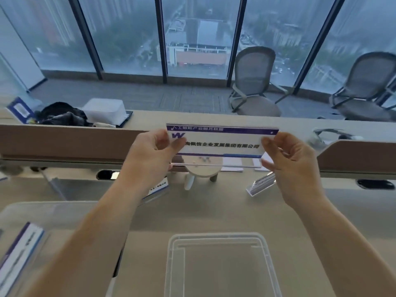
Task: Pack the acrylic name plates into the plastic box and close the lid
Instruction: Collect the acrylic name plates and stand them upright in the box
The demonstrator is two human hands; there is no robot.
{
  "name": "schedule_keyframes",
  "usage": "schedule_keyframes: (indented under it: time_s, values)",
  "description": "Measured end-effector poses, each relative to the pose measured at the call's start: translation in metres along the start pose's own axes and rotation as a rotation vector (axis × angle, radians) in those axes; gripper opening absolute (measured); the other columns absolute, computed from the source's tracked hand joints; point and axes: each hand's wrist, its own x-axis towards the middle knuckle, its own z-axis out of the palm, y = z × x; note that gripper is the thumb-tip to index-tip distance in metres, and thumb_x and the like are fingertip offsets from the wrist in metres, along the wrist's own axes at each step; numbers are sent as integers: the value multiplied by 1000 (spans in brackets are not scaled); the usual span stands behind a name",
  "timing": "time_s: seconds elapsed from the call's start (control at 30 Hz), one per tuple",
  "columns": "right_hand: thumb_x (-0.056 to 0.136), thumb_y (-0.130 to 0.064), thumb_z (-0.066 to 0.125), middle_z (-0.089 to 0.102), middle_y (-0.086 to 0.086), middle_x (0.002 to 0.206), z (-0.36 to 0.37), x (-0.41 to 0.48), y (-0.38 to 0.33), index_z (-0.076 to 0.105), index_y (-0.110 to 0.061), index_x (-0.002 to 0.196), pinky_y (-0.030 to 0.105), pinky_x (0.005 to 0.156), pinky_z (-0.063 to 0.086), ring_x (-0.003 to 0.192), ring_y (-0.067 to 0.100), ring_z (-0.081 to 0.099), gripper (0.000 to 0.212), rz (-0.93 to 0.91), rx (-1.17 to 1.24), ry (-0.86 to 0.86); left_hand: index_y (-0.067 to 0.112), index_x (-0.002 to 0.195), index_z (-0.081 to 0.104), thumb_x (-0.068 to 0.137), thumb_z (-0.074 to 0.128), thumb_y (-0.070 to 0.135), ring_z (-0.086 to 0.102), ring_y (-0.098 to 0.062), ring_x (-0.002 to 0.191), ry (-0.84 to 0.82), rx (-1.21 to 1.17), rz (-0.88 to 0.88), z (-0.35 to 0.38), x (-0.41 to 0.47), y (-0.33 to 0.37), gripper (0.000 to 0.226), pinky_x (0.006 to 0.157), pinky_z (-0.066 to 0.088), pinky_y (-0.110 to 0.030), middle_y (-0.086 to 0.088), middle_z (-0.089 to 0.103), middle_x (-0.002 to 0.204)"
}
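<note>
Both hands are holding one acrylic name plate (pixel 221 144) upright above the table (pixel 214 211): left hand (pixel 150 155) fingers are clamped on its left end, right hand (pixel 293 163) fingers on its right end. The plastic box (pixel 222 266) is sitting open below, nearer the person; another name plate (pixel 260 183) is lying just behind the right wrist

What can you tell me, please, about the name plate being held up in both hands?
The name plate is a clear acrylic stand with a white card insert bearing a purple top band, a purple W logo and a line of dark Chinese characters. It is held upright, lifted above the desk, facing the camera, roughly level. The left hand pinches its left end and the right hand its right end, with fingers on its face. Nothing else touches it.
</note>
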Motion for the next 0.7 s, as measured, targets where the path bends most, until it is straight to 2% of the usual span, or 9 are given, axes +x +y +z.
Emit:
schedule_keyframes:
  time_s: [0.07,0.13,0.2,0.27,0.33,0.4,0.5,0.6,0.7]
  values:
    - [95,-19,67,72,-20,74,8,-16,-8,72,-35,74,54,93,57,69,-1,64,27,-11,20,0,32,84,73,91,71,53,74,-15,93,49,87,35,-16,-14,0,21,91,60,-48,15,77,86]
    - [95,-19,67,74,-17,76,13,-32,-11,73,-39,72,53,91,57,72,2,65,31,-24,12,-19,30,88,70,86,73,57,73,-16,93,112,209,70,-32,-28,0,27,86,58,-40,13,75,93]
    - [95,-21,67,75,-15,78,16,-45,-10,74,-41,74,53,90,57,75,8,65,29,-50,-3,-42,33,110,66,85,79,47,70,-8,103,203,360,156,-45,-44,5,32,87,53,-28,16,72,115]
    - [95,-21,69,75,-14,79,23,-52,-5,74,-36,80,50,84,57,75,9,64,22,-93,-40,-68,31,130,57,85,82,36,62,-11,118,258,606,318,-53,-60,14,52,97,46,-27,11,64,131]
    - [95,-21,69,76,-13,80,36,-57,0,73,-32,83,34,75,56,76,4,67,17,-136,-88,-114,34,139,53,88,78,30,60,-17,124,186,854,443,-56,-72,20,57,105,47,-33,8,61,138]
    - [94,-23,69,77,-15,84,55,-64,4,71,-35,84,24,71,53,84,5,71,17,-173,-148,-151,39,135,59,94,72,27,67,-20,114,29,948,427,-56,-75,19,45,99,55,-42,8,69,129]
    - [94,-27,68,77,-16,91,88,-81,9,72,-37,86,15,66,50,90,4,71,13,-171,-205,-212,36,113,70,99,62,26,71,-23,89,-127,1030,327,-69,-79,7,19,80,58,-41,6,77,98]
    - [95,-28,68,78,-15,92,125,-94,9,75,-30,93,12,71,49,92,3,71,8,-154,-168,-259,31,101,71,98,62,29,67,-23,79,-123,1042,292,-102,-86,-5,10,74,57,-41,8,72,83]
    - [94,-28,69,75,-13,104,170,-102,4,72,-25,106,5,72,49,101,1,69,12,-148,-93,-254,31,101,72,97,64,30,67,-21,80,-62,1024,259,-147,-89,-15,9,75,57,-40,10,71,82]
